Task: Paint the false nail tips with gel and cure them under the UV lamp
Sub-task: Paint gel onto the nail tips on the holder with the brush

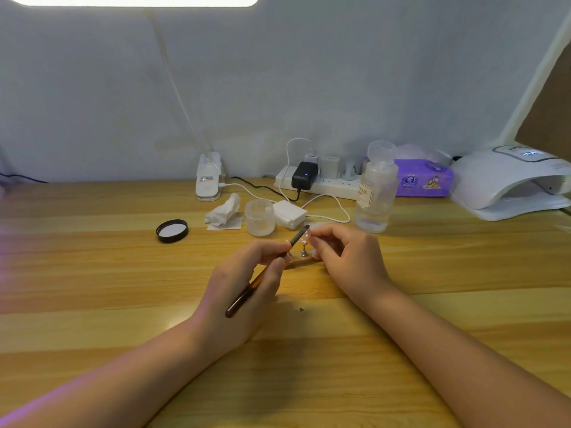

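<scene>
Mid-table [92, 319]: left grip [247, 285] holds brush [262, 273], tip up. Right grip [343, 251] pinches nail tip [304, 241] on small stand [304, 252]. UV lamp [506, 180] at far right edge.

Bright overhead lamp panel [133, 0] glare, soft shadows on the table [92, 273], purple edge tint, wide-angle bending.

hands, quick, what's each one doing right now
Left hand: grips the gel brush.
Right hand: fingers curled at the nail tip stand; whether it pinches it cannot be told.
</scene>
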